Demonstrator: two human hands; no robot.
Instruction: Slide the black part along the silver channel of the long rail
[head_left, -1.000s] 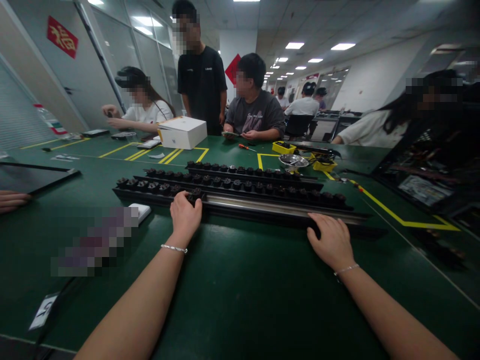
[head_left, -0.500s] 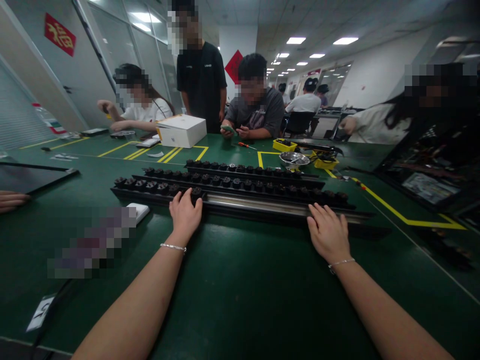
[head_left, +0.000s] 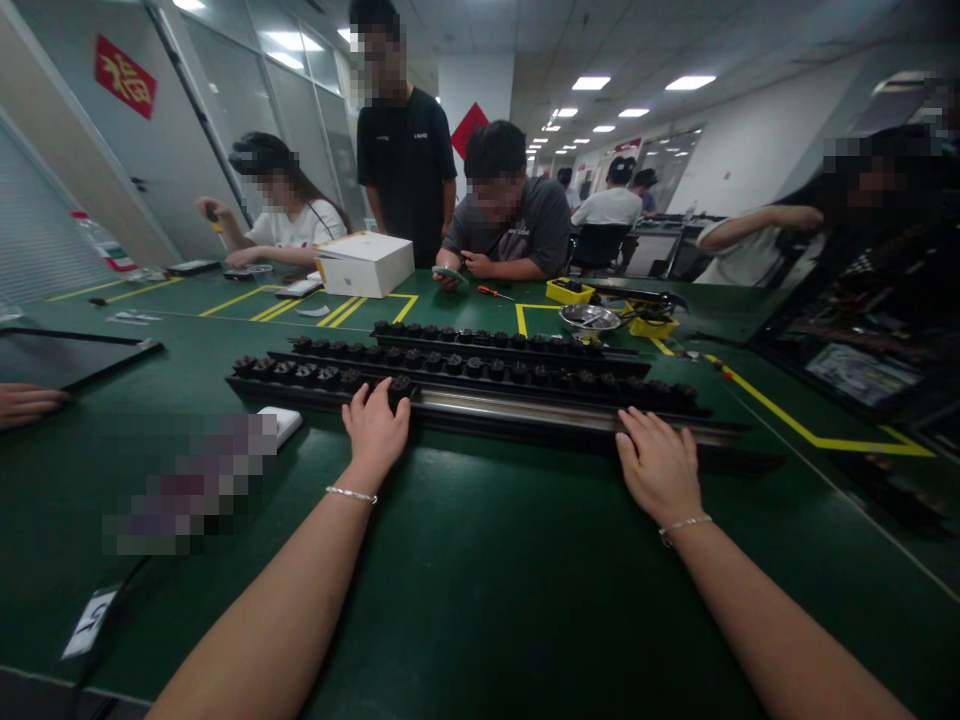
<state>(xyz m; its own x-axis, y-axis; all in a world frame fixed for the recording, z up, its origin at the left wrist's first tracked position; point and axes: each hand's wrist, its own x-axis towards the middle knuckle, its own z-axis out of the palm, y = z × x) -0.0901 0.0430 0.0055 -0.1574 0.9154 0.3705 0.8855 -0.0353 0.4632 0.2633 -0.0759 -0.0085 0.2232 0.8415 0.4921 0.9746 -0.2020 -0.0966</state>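
A long black rail point(head_left: 517, 415) with a silver strip lies across the green table point(head_left: 465, 560) in front of me. My left hand point(head_left: 376, 430) rests on the rail's near edge toward its left end, fingers over the edge. My right hand point(head_left: 658, 462) lies on the same edge further right, fingers spread on the rail. Behind it lie two more black rails point(head_left: 480, 362) set with rows of small black knobs. Whether either hand grips the rail or only rests on it is unclear.
A small white block point(head_left: 282, 423) lies left of my left hand. Further back stand a white box point(head_left: 365, 263), yellow bins point(head_left: 568, 292), a metal bowl point(head_left: 589, 318) and a red screwdriver point(head_left: 493, 293). Several people sit or stand around the table. Another person's hand point(head_left: 26, 404) lies at the left edge.
My right hand has shifted slightly up onto the rail, fingers spreading over it. My left hand stays in place. The people opposite have moved their arms a little.
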